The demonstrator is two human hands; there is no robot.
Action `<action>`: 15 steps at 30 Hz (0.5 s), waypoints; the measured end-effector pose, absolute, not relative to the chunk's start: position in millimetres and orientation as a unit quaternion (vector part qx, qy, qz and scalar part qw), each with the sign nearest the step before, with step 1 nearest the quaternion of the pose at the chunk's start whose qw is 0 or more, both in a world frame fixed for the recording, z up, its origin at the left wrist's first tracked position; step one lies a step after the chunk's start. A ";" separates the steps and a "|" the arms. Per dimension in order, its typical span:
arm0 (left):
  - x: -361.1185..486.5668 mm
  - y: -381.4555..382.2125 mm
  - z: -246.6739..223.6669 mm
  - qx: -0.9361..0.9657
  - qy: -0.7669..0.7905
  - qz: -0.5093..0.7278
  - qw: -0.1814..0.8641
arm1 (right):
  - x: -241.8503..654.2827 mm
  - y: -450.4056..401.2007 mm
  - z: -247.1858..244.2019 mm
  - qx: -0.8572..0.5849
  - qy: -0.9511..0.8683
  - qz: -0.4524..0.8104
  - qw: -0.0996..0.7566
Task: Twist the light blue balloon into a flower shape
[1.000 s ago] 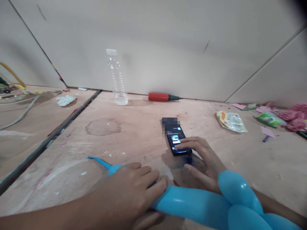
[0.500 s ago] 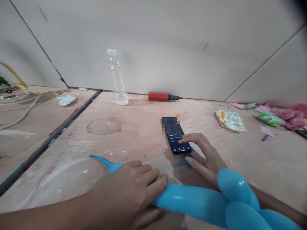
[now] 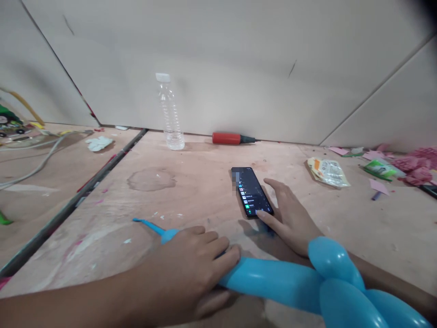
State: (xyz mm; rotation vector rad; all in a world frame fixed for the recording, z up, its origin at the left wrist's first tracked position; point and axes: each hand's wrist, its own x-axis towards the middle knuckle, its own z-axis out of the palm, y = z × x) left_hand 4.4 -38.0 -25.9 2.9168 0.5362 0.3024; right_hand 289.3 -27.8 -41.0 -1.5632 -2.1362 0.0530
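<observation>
My left hand [image 3: 201, 269] is wrapped round a long blue modelling balloon [image 3: 273, 279]. The balloon's thin uninflated tip sticks out past the knuckles on the left, and its right end is twisted into several rounded bubbles. A black smartphone [image 3: 256, 196] lies face up on the wooden floor, with a dark screen listing small coloured icons. Beside it is my right hand [image 3: 290, 214], fingers apart and holding nothing. Its thumb is at the lower edge of the phone's screen, and the index finger is raised off to the right of the phone.
A clear plastic bottle [image 3: 172, 118] stands against the white wall, with a red hand pump [image 3: 227, 138] lying to its right. A plastic packet [image 3: 328, 172] and pink scraps [image 3: 418, 166] lie at right. Cables [image 3: 41, 164] and crumpled white tissue [image 3: 99, 144] lie left of a dark floor gap [image 3: 82, 200].
My right index finger has lifted away from the phone's screen, while the thumb has moved onto its lower edge. The screen now lists different content. My left hand keeps its hold on the balloon.
</observation>
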 end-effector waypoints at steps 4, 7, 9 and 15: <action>5.1 -38.3 -24.9 0.975 0.182 0.098 0.075 | 273.7 -13.1 -33.7 -0.616 -0.775 -0.008 0.141; 5.4 -37.7 -25.6 0.977 0.177 0.096 0.073 | 269.0 5.5 -31.0 -0.608 -0.783 -0.021 0.131; 5.4 -37.1 -26.3 0.977 0.177 0.097 0.072 | 273.5 23.8 -31.1 -0.625 -0.766 -0.023 0.150; 6.4 -34.9 -25.4 0.975 0.187 0.099 0.067 | 298.4 88.3 -35.6 -0.638 -0.741 -0.011 0.210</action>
